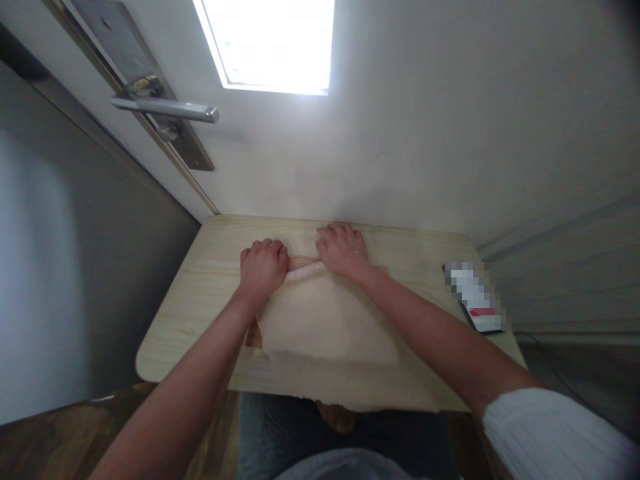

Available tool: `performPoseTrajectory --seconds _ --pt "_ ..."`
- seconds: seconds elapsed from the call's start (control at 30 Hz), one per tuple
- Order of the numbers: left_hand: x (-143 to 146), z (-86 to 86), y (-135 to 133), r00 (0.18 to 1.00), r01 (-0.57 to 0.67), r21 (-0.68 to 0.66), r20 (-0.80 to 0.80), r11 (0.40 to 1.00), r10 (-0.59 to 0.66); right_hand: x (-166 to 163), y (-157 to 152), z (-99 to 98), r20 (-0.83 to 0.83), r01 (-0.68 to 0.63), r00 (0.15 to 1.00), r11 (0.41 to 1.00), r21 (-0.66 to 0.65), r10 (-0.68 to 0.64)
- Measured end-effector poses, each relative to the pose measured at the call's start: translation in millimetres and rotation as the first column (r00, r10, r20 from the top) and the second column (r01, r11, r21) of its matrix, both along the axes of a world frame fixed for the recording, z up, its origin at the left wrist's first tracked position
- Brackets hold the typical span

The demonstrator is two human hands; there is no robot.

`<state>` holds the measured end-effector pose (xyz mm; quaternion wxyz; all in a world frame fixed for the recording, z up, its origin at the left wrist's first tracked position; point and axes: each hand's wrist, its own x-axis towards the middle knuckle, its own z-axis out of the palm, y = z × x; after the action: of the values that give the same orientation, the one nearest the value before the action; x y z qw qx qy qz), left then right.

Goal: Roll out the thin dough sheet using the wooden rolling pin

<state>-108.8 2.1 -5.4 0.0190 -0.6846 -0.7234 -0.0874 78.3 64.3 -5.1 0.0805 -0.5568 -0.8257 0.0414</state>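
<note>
A thin beige sheet (335,320), whose material I cannot make out, lies over the middle of the table, and its near edge hangs past the table's front. Along its far edge runs a slim, light-coloured roll (304,263), seen only between my hands. My left hand (265,267) is closed over the left end of this roll, knuckles up. On the right end rests my right hand (343,248), fingers bent over it and one digit pointing left. Both palms hide what lies under them. A brown patch (254,335) shows by the sheet's left edge.
The pale wood table (185,313) stands against a white door with a metal lever handle (170,109) and a bright window pane (275,40). A phone-like flat object (473,297), its face blurred, lies at the table's right edge. A cable (550,363) runs beyond it.
</note>
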Motion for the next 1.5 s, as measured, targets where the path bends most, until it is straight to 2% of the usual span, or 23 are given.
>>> performPoseTrajectory --seconds 0.13,0.23,0.33,0.43,0.53,0.63,0.77,0.87,1.03,1.23,1.5 --pt "0.3 2.9 3.1 1.000 -0.009 0.018 0.006 1.000 0.009 -2.3 5.0 1.8 -0.012 0.011 1.000 1.000 -0.011 -0.011" --pt "7.2 6.4 -8.0 1.000 0.009 0.062 0.012 0.998 -0.010 2.7 -5.2 1.6 -0.031 0.022 0.999 1.000 -0.002 -0.022" --pt "17.8 6.5 -33.2 0.997 0.057 0.120 0.042 0.991 -0.062 16.3 -32.8 -1.0 -0.049 0.028 0.998 0.999 0.039 -0.026" --pt "26.5 2.9 -65.8 0.982 0.160 0.150 0.073 0.976 -0.173 36.0 -71.1 -4.3 -0.056 0.015 0.998 0.997 0.070 -0.011" --pt "30.7 1.4 -92.9 0.958 0.260 0.129 0.092 0.957 -0.272 55.8 -107.3 -3.6 -0.090 0.014 0.996 0.996 0.093 -0.006" --pt "33.4 5.1 -104.2 0.929 0.341 0.097 0.117 0.935 -0.351 70.0 -130.9 2.4 -0.147 0.037 0.989 0.991 0.131 -0.017" --pt "40.7 11.8 -97.0 0.879 0.435 0.107 0.167 0.894 -0.447 76.0 -139.9 9.4 -0.202 0.094 0.978 0.982 0.164 -0.060" --pt "47.4 11.2 -86.3 0.869 0.446 0.100 0.190 0.890 -0.457 72.0 -139.3 8.0 -0.168 0.139 0.979 0.977 0.163 -0.112" --pt "56.7 2.5 -73.9 0.911 0.357 0.136 0.170 0.924 -0.377 63.3 -140.7 1.5 -0.065 0.151 0.988 0.979 0.138 -0.143" --pt "68.7 0.7 -58.1 0.963 0.254 0.061 0.080 0.965 -0.258 60.8 -124.0 0.7 -0.028 0.183 0.983 0.975 0.122 -0.181" --pt "75.4 -1.1 -31.6 0.971 0.237 0.066 0.018 0.969 -0.239 59.0 -95.5 -3.1 -0.048 0.239 0.971 0.963 0.122 -0.234"
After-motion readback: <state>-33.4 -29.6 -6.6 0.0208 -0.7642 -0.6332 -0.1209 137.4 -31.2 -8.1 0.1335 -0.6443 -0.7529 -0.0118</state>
